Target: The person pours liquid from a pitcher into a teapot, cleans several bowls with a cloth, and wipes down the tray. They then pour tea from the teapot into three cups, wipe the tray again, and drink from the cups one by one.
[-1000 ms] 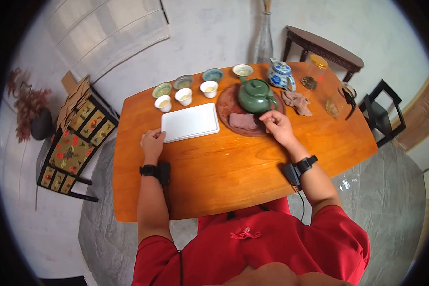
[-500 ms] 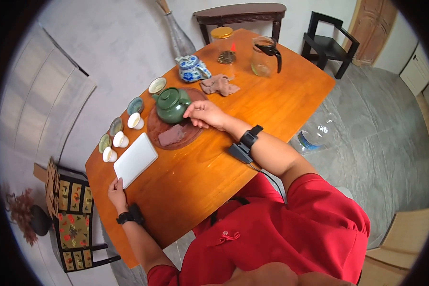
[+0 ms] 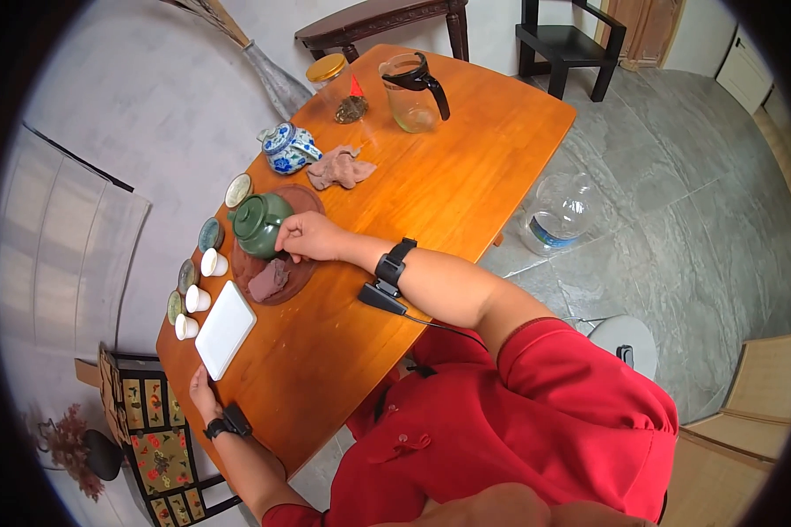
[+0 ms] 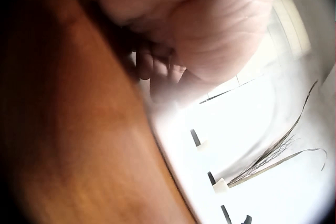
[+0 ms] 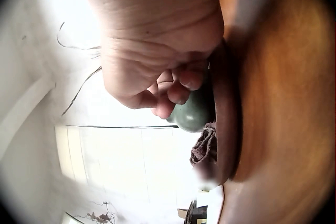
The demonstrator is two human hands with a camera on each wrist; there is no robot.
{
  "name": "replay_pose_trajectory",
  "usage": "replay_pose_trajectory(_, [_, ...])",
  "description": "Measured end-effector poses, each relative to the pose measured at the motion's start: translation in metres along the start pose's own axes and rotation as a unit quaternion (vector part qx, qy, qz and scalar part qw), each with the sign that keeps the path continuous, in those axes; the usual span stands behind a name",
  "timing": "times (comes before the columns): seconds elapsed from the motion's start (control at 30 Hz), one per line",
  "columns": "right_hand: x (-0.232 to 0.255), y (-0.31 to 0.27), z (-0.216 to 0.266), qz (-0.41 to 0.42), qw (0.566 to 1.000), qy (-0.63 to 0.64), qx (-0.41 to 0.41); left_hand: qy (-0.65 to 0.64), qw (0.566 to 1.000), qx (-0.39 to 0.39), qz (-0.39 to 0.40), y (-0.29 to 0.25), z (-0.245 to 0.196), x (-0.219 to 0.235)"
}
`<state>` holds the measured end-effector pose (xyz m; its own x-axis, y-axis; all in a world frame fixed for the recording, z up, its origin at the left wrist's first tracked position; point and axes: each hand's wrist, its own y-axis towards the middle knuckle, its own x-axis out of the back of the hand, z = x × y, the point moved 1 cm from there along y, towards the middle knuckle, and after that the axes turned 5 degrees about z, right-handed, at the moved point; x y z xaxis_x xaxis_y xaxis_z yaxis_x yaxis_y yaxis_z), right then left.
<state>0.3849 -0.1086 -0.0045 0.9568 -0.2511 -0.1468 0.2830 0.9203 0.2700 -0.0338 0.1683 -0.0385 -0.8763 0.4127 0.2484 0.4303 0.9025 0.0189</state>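
Observation:
My left hand rests at the table's left side, fingertips right by the near corner of a flat white rectangular slab. In the left wrist view its fingers are loosely curled below the palm. My right hand lies beside a lidded green teapot, over the edge of a round brown tray. Its fingers curl loosely with nothing visible between them; the teapot's handle is hidden behind the hand. A folded brownish cloth lies on the tray near this hand.
Several white cups and patterned bowls line the far edge. Beyond the tray stand a blue-and-white teapot, a crumpled cloth, a gold-lidded jar and a glass pitcher. A plastic bottle stands on the floor.
The head view has swung to the right, so the table appears turned and shifted left. Both hands keep their places, the left by the white slab and the right by the green teapot.

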Motion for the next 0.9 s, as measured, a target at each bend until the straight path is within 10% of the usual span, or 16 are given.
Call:
replay_pose_trajectory(0.1, [0.001,0.000,0.000,-0.002,1.000,0.004,0.003,0.011,0.992,0.001,-0.129,0.006,-0.010,0.007])
replay_pose_trajectory(0.27, [-0.001,-0.004,0.006,-0.005,1.000,-0.005,0.010,0.125,0.976,-0.124,-0.124,-0.040,-0.125,-0.066])
replay_pose_trajectory(0.47, [0.000,-0.002,0.003,-0.008,0.999,-0.033,-0.002,-0.109,0.949,-0.295,0.033,-0.125,-0.234,-0.161])
replay_pose_trajectory(0.6, [0.001,-0.001,0.004,0.000,0.999,-0.031,-0.031,-0.158,0.839,-0.498,0.151,-0.171,-0.282,-0.183])
replay_pose_trajectory(0.9, [-0.002,-0.002,0.006,-0.008,0.999,-0.005,-0.050,-0.296,0.779,-0.496,0.244,-0.213,-0.281,-0.144])
